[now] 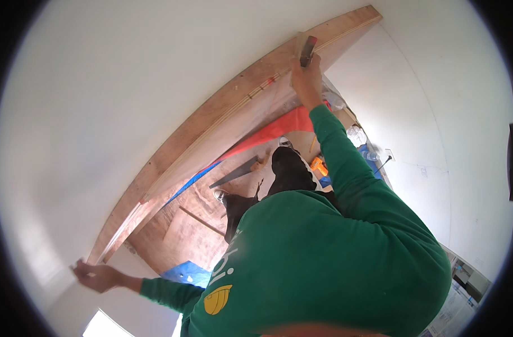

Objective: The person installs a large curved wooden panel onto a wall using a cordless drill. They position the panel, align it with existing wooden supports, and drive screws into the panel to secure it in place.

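Observation:
A long wooden board runs along the white wall, bowed by the lens, from lower left to upper right. Near its right end, my right hand is closed around a short dark tool with a red end; I cannot make out its exact kind. A pale flat piece shows beside the tool, against the board. At the board's lower left end is my left hand, its fingers bent together by the corner. What those fingers hold, if anything, is too small to name.
Below the board lie a handsaw, a thin wood strip, red sheeting and a blue sheet. An orange tool and clear plastic sit along the right wall. My feet stand among these.

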Tool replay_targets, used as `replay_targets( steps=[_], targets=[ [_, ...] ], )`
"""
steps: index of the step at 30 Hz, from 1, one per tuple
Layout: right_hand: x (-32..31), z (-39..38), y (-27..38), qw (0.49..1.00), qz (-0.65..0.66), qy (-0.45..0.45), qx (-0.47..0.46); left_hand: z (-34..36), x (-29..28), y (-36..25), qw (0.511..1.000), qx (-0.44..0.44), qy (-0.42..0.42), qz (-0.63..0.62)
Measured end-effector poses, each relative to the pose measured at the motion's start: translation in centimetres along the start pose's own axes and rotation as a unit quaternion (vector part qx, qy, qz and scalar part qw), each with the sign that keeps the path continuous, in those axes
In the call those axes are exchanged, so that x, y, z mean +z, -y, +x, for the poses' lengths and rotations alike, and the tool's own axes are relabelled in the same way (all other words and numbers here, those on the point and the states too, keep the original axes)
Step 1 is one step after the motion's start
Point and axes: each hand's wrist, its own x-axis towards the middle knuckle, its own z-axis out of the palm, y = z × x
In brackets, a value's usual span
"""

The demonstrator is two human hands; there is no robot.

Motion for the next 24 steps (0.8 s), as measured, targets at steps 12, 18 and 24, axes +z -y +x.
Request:
replay_targets(
  steps=[12,18,24],
  targets=[
    [4.8,-2.0,4.8,0.979,-0.18,-0.004,0.09,21.9,11.5,13.8,0.922,0.308,-0.232,-0.033],
    [5.2,-2.6,7.0,0.958,-0.219,-0.033,0.182,22.2,14.2,11.6,0.878,0.327,-0.291,-0.193],
    [6.1,-3.0,7.2,0.964,-0.133,-0.058,0.221,19.8,12.4,5.4,0.906,0.28,-0.265,-0.175]
  ],
)
